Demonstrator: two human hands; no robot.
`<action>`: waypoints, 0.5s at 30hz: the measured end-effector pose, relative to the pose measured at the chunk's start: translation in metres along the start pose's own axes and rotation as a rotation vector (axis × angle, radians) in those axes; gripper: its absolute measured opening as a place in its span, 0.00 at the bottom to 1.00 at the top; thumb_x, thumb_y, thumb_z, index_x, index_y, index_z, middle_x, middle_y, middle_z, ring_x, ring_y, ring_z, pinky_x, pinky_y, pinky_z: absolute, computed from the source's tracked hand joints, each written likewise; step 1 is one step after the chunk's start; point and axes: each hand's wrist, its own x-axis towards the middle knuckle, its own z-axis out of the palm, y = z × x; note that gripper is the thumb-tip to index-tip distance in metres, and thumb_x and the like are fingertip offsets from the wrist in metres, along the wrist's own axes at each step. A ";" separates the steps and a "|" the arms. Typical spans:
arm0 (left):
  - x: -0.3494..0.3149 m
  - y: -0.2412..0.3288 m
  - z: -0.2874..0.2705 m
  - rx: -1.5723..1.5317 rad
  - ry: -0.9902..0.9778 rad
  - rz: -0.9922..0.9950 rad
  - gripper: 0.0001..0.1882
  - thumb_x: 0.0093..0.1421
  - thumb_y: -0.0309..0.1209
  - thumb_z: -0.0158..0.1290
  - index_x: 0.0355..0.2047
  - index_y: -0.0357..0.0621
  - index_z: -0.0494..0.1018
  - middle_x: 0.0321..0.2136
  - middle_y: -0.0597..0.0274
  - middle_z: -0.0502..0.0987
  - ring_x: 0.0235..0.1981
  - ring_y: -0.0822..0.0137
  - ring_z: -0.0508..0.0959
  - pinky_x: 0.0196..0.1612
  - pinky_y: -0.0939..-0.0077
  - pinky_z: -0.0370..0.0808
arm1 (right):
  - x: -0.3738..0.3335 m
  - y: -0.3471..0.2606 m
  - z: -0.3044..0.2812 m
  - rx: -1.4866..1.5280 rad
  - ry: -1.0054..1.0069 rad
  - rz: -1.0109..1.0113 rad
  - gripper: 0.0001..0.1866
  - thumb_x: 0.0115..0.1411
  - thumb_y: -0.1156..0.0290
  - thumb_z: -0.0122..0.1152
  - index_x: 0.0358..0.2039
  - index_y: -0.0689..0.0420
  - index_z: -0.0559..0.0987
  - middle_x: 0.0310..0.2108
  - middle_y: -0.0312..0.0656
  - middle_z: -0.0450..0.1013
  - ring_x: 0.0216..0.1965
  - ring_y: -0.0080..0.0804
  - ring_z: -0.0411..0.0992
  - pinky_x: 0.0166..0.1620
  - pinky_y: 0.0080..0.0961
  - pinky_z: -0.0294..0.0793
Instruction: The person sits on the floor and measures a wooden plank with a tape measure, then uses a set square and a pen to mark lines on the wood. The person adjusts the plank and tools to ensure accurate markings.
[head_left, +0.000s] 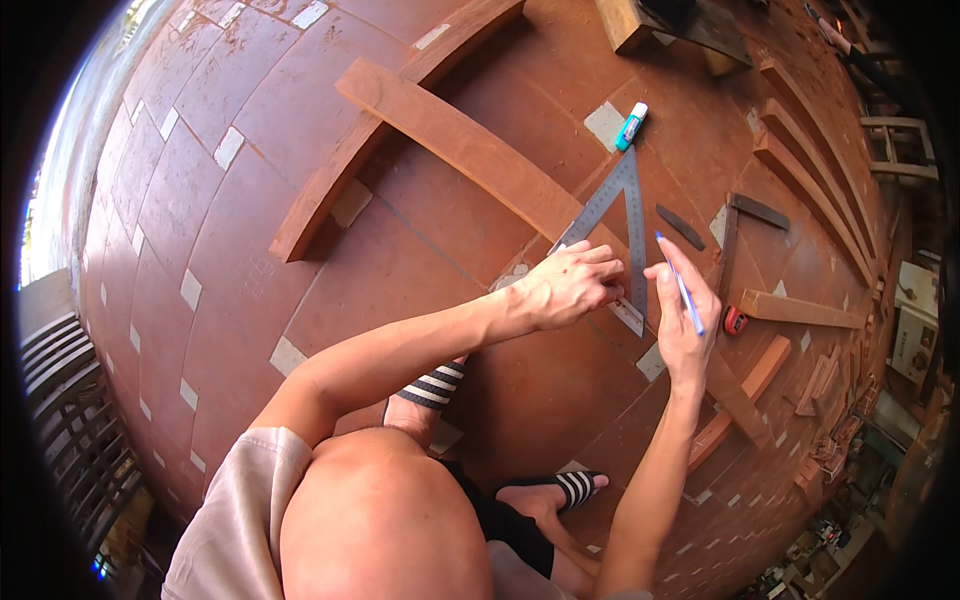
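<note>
My left hand point(570, 288) is closed over the near side of a grey triangular set square point(635, 215), its fingers curled. The set square lies across a long reddish wooden board point(470, 147); my hand hides part of its lower edge. My right hand point(686, 325) pinches a blue-and-white pen point(682, 285) between thumb and fingers, just right of the set square. The pen's blue end points up and away from me. At the set square's far corner lies a small teal tube with a white cap point(631, 127).
Beneath the board's far end runs a crossing beam point(330, 195). To the right lie an angled try square point(733, 235), a dark flat piece point(681, 227), a red tape measure point(735, 320) and several timber lengths point(815, 190). A slatted metal piece point(75, 400) stands at the left.
</note>
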 end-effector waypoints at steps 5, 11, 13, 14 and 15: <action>-0.001 0.001 0.000 0.007 -0.039 -0.014 0.15 0.62 0.33 0.59 0.48 0.47 0.85 0.49 0.63 0.80 0.54 0.59 0.77 0.54 0.61 0.74 | 0.061 -0.017 0.027 0.148 -0.214 -0.058 0.18 0.74 0.62 0.66 0.42 0.68 0.87 0.32 0.46 0.83 0.35 0.28 0.80 0.39 0.27 0.77; -0.001 -0.002 0.005 -0.043 0.085 0.019 0.16 0.61 0.33 0.61 0.47 0.44 0.86 0.51 0.55 0.82 0.59 0.51 0.77 0.63 0.54 0.73 | 0.093 -0.020 0.058 0.041 -0.455 0.017 0.15 0.65 0.63 0.74 0.35 0.65 0.86 0.28 0.47 0.84 0.30 0.33 0.83 0.37 0.32 0.80; -0.002 -0.003 0.007 -0.056 0.078 0.015 0.16 0.61 0.33 0.61 0.47 0.43 0.86 0.52 0.53 0.82 0.59 0.48 0.77 0.65 0.52 0.72 | 0.097 -0.020 0.062 0.009 -0.488 0.028 0.15 0.63 0.63 0.74 0.34 0.64 0.85 0.28 0.48 0.84 0.31 0.35 0.83 0.37 0.34 0.81; -0.002 -0.003 0.007 -0.059 0.071 0.004 0.16 0.60 0.33 0.61 0.47 0.43 0.86 0.52 0.53 0.82 0.60 0.48 0.77 0.65 0.52 0.73 | 0.099 -0.020 0.062 -0.011 -0.500 0.023 0.15 0.63 0.63 0.75 0.34 0.64 0.85 0.28 0.48 0.84 0.30 0.35 0.83 0.37 0.34 0.81; -0.001 -0.003 0.007 -0.062 0.063 0.001 0.16 0.60 0.33 0.62 0.47 0.43 0.86 0.52 0.52 0.82 0.60 0.48 0.77 0.65 0.52 0.73 | 0.100 -0.020 0.062 -0.028 -0.511 0.021 0.15 0.63 0.63 0.75 0.34 0.64 0.85 0.27 0.48 0.84 0.30 0.36 0.83 0.37 0.34 0.81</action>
